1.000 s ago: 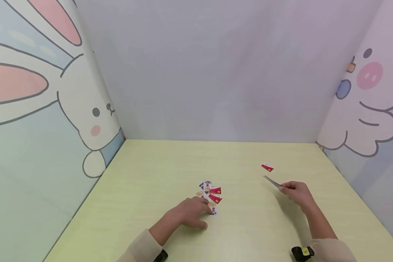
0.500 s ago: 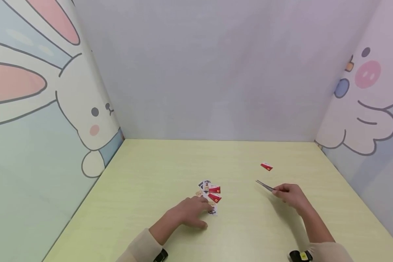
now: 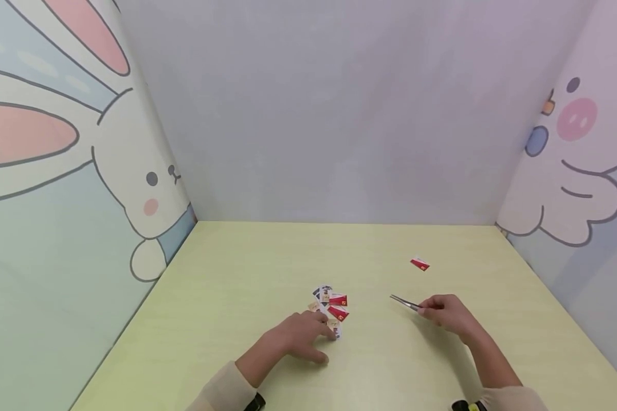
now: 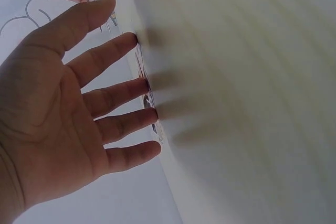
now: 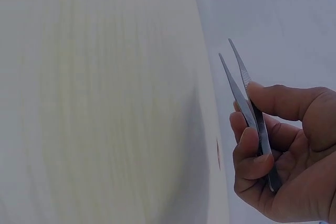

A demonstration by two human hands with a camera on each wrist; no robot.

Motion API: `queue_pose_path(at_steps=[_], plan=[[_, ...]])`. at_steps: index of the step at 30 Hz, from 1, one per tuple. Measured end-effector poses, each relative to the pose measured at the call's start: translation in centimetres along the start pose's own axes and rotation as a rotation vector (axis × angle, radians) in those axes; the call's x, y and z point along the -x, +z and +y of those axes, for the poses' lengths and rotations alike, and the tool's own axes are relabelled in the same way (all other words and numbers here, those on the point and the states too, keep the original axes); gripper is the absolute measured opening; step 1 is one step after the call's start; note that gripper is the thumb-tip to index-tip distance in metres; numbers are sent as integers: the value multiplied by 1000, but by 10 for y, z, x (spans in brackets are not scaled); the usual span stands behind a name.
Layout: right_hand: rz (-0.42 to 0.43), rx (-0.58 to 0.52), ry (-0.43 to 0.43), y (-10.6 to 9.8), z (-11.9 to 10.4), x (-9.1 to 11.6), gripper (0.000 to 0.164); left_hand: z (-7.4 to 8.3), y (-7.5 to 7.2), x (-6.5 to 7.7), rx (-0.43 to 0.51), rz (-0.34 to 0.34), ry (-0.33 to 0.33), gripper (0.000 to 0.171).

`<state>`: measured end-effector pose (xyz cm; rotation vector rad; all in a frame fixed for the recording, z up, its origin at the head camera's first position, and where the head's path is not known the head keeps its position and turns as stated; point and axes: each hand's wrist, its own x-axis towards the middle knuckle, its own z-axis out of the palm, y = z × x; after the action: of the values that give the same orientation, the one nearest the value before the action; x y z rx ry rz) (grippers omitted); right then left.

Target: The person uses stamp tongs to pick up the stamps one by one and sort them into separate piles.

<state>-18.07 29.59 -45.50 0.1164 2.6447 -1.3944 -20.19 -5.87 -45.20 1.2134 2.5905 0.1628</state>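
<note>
My right hand grips metal tweezers above the right side of the table, their tips pointing left. In the right wrist view the tweezers have their two tips apart with nothing between them. My left hand lies with spread fingers at the near edge of a loose cluster of small printed paper pieces, red, white and tan. Its fingertips touch the pieces or the table beside them, and part of the cluster is hidden under them. From the left wrist the fingers of the left hand look straight and apart.
One separate red and white paper piece lies farther back on the right of the pale yellow table. A grey wall stands behind, with cartoon-printed panels on the left and right sides.
The right hand has moved left and nearer with the tweezers, away from the lone red piece. The left hand has stayed nearly in place at the cluster.
</note>
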Motion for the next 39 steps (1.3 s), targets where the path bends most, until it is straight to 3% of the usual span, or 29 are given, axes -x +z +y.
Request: queue_pose_path(at_steps=[7,21,39], plan=[[-88,-36,-69,4,-3,3,19,0,-1,0,28,-16,-27,39],[-169,-47,-108,13,-5,-6,19,-1,-3,1,39,-17,5,45],[-275,-63,-172,33,-13,-17,18,-3,-2,0,29,-11,17,35]])
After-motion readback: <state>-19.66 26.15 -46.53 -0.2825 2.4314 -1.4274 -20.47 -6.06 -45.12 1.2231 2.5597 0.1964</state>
